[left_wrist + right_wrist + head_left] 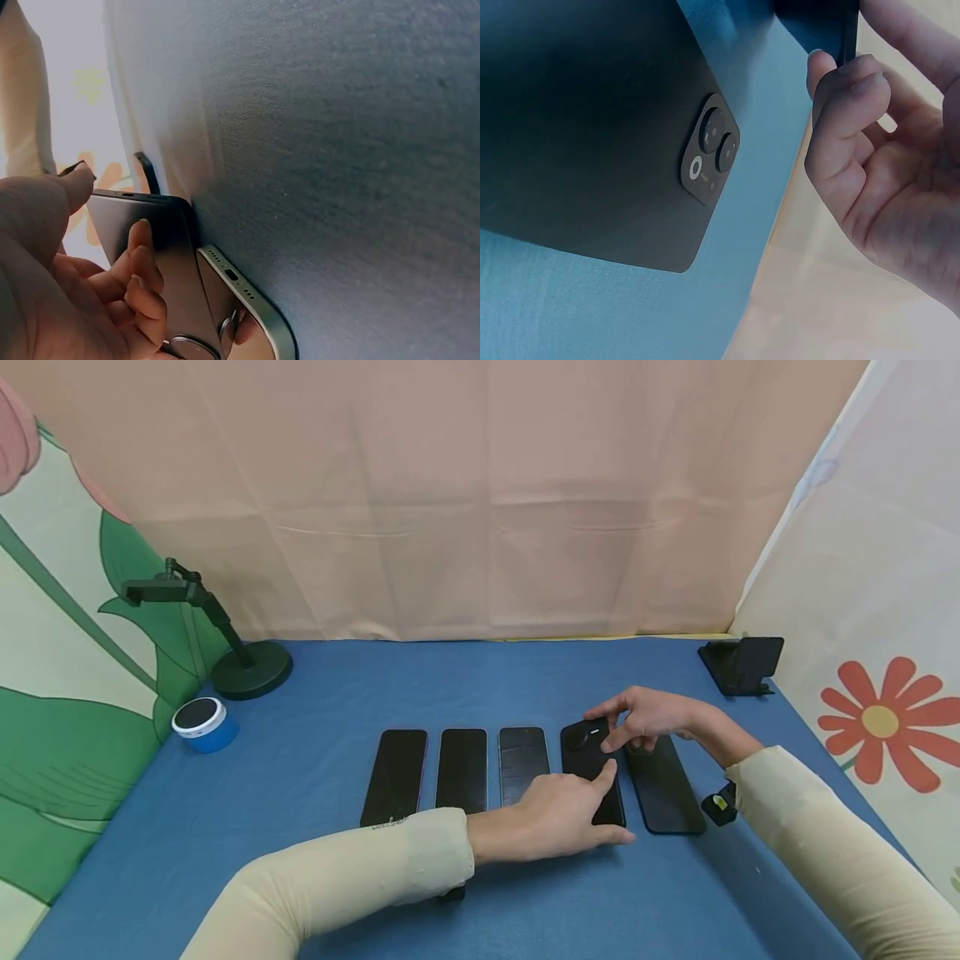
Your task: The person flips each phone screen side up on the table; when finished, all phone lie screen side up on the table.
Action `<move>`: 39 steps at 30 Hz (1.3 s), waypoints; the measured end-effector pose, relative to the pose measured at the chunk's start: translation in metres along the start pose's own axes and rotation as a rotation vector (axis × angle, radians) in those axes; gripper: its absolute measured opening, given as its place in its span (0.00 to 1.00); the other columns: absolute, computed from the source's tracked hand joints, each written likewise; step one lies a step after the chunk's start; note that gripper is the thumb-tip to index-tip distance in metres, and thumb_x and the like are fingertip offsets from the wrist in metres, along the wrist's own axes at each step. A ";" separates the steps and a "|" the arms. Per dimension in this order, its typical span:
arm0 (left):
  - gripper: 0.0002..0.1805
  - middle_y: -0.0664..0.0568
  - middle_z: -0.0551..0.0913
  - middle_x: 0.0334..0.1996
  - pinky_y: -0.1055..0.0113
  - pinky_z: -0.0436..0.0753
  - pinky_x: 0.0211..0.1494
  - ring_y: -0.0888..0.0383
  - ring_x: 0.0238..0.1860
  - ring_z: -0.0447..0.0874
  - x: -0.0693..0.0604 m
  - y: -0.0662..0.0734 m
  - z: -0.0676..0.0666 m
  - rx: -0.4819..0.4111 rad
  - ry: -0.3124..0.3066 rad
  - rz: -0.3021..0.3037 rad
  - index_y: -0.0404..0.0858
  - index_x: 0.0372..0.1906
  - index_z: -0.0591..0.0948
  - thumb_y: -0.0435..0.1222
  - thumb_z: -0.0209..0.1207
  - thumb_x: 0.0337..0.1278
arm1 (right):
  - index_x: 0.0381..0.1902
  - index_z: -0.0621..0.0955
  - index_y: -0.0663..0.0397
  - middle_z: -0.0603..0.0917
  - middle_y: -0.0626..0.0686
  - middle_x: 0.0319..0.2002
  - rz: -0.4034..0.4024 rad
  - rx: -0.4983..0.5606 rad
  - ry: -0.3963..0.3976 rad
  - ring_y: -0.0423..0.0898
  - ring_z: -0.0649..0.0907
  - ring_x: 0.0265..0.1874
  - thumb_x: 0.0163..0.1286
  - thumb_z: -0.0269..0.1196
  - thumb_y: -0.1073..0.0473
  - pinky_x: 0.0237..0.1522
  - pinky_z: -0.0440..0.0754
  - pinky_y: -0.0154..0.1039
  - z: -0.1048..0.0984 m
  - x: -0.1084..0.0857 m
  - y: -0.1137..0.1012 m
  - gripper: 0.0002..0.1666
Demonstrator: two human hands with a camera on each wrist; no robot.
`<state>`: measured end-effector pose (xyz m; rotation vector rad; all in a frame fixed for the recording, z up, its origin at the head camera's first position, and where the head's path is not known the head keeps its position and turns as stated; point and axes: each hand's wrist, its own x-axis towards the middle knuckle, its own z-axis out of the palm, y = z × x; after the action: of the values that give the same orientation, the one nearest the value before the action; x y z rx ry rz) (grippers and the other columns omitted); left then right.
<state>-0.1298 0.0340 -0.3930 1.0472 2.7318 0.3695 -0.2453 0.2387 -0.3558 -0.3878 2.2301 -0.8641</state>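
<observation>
Several smartphones lie in a row on a blue-covered table. My right hand [648, 718] pinches the top edge of a black smartphone [577, 764], fourth from the left, with its back and round camera bump facing up. In the right wrist view, the fingertips [855, 82] meet at that edge, slightly above the table. My left hand [551, 814] reaches over the same phone's lower part, index finger and thumb spread; in the left wrist view its other fingers are loosely curled beside the phone's back [165, 262]. Contact is unclear there. To the right lies a dark smartphone [663, 789] with two lenses.
Left of the hands lie three phones, screens up: the leftmost phone [395, 772], a second phone [461, 768] and a third phone [522, 756]. A black stand [251, 668] and blue-white tub [205, 725] are at the far left, a folding holder [742, 664] at the back right.
</observation>
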 end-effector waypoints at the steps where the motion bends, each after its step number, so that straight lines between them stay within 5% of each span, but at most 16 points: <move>1: 0.49 0.60 0.68 0.09 0.71 0.62 0.13 0.64 0.08 0.62 0.000 0.001 0.000 -0.002 0.000 -0.002 0.46 0.80 0.57 0.67 0.53 0.62 | 0.72 0.73 0.51 0.79 0.51 0.33 -0.001 -0.004 0.000 0.43 0.67 0.17 0.64 0.71 0.55 0.20 0.68 0.37 0.000 0.000 0.000 0.39; 17: 0.48 0.61 0.62 0.06 0.72 0.58 0.10 0.65 0.05 0.57 0.002 0.003 0.001 -0.032 0.016 -0.009 0.42 0.80 0.54 0.65 0.52 0.66 | 0.72 0.72 0.55 0.76 0.54 0.25 -0.007 -0.062 -0.022 0.43 0.68 0.15 0.65 0.71 0.56 0.21 0.71 0.38 -0.002 0.004 -0.007 0.39; 26: 0.44 0.62 0.64 0.07 0.73 0.56 0.10 0.66 0.06 0.57 0.000 0.008 -0.003 0.008 0.021 0.001 0.37 0.79 0.56 0.57 0.54 0.70 | 0.68 0.75 0.57 0.80 0.55 0.39 -0.027 -0.041 0.013 0.44 0.72 0.18 0.65 0.71 0.52 0.22 0.74 0.41 0.000 -0.003 -0.007 0.37; 31: 0.42 0.62 0.59 0.05 0.74 0.50 0.09 0.66 0.04 0.50 -0.003 0.009 -0.011 0.003 0.007 -0.009 0.35 0.79 0.56 0.51 0.55 0.70 | 0.73 0.68 0.59 0.79 0.59 0.31 -0.041 -0.029 0.043 0.45 0.75 0.21 0.68 0.68 0.50 0.23 0.78 0.42 0.000 -0.005 -0.004 0.41; 39: 0.41 0.61 0.60 0.05 0.73 0.51 0.10 0.64 0.05 0.50 -0.005 0.002 -0.032 -0.085 -0.071 -0.123 0.35 0.80 0.52 0.41 0.55 0.68 | 0.79 0.58 0.55 0.77 0.62 0.51 -0.015 -0.005 0.145 0.50 0.80 0.28 0.70 0.64 0.42 0.29 0.84 0.45 -0.006 -0.011 0.000 0.49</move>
<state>-0.1334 0.0269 -0.3611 0.8494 2.6759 0.4162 -0.2413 0.2469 -0.3471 -0.3543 2.3652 -0.9205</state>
